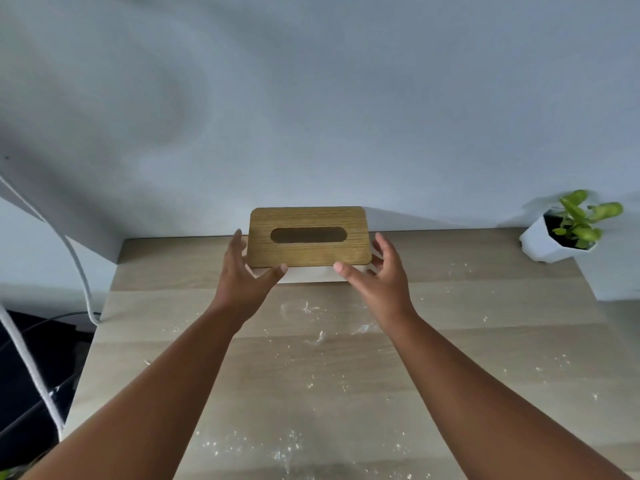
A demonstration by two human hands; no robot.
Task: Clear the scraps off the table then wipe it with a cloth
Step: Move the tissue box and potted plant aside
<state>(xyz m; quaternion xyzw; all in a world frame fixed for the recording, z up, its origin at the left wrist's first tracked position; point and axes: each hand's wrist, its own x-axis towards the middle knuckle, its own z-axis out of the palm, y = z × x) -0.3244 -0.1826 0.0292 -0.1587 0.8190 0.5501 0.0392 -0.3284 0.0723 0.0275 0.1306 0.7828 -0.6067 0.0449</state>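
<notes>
Scraps [317,337] lay scattered as pale flecks and crumbs over the wooden table [485,306], mostly on the near side of the tissue box [306,237], which sat at the far edge with its long axis running left to right. Both hands flanked its ends: the left hand [247,275] and right hand [375,275] were spread, fingers loose, gripping nothing I could be sure of, and about equally near. A potted plant [568,230] stood far right. No cloth showed, nor any writing.

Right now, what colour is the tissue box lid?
Golden-brown wood grain, on the tissue box lid; head view.
</notes>
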